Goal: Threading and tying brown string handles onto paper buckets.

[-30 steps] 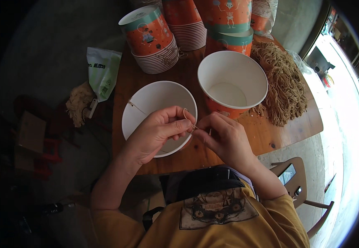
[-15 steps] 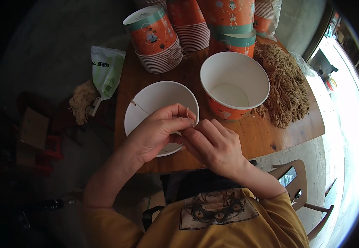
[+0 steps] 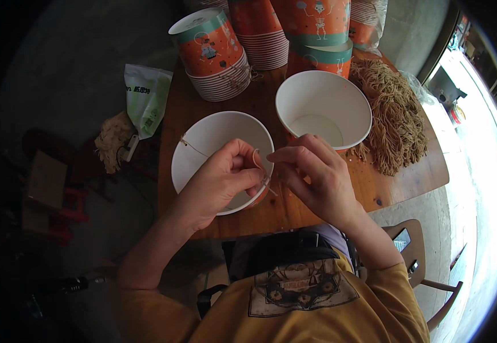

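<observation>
A white-lined paper bucket (image 3: 194,128) stands before me, with a thin cord (image 3: 196,148) knotted at its left rim and running across the opening to my left hand. My left hand (image 3: 225,180) is over the bucket's right rim, its thumb and fingers closed on the cord, whose short end pokes out near the rim. Just right of it is my right hand (image 3: 320,180), fingers curled and drawn together; whatever lies between the fingertips is hidden. A second paper bucket (image 3: 300,100), white inside and orange outside, stands behind my right hand.
Stacks of orange paper buckets (image 3: 208,54) line the table's far side. A heap of tan cords (image 3: 400,126) lies at the right of the wooden table (image 3: 397,188). Left of the table are a green-white bag (image 3: 148,97) and a pale bundle (image 3: 114,140). A chair (image 3: 417,246) holds a phone.
My right hand has moved up and right, away from my left fingers. A cord loop and its short end now show at my left fingertips, which keep their place over the rim.
</observation>
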